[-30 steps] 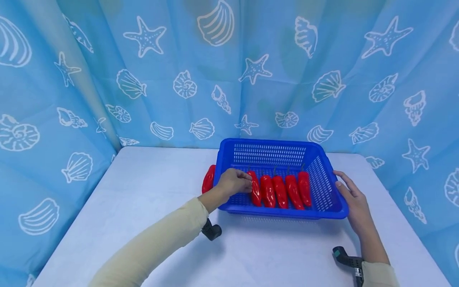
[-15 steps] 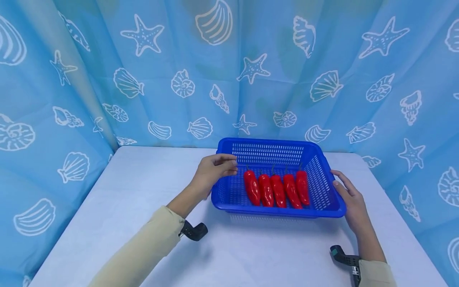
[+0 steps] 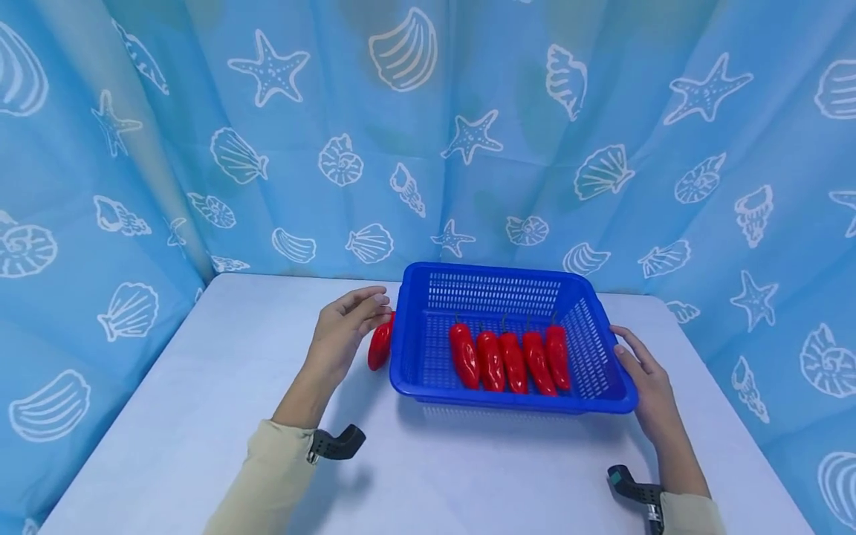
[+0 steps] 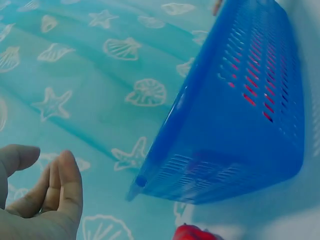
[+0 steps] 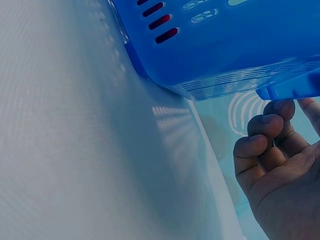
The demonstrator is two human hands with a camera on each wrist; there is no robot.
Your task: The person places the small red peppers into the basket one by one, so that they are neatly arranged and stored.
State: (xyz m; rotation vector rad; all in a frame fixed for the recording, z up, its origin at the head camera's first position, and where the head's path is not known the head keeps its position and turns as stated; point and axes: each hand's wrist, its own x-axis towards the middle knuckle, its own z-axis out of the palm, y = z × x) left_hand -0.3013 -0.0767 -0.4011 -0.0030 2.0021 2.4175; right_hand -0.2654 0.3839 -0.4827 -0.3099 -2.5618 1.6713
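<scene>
Several red peppers lie side by side in the blue plastic basket, stems toward the back. Another red pepper is on the white table just outside the basket's left wall, partly covered by my left hand. That hand hovers above and beside the pepper with thumb and fingers apart, holding nothing; the left wrist view shows the gap between them. My right hand holds the basket's right rim, and its lower fingers are curled beneath the rim in the right wrist view.
The white table reaches back to a blue curtain printed with shells and starfish. A dark wrist mount sits on the left forearm, and a similar mount on the right.
My left hand has come out of the basket, over its left rim, and moved left to the pepper outside. The right hand stays at the rim; the peppers inside stay in place.
</scene>
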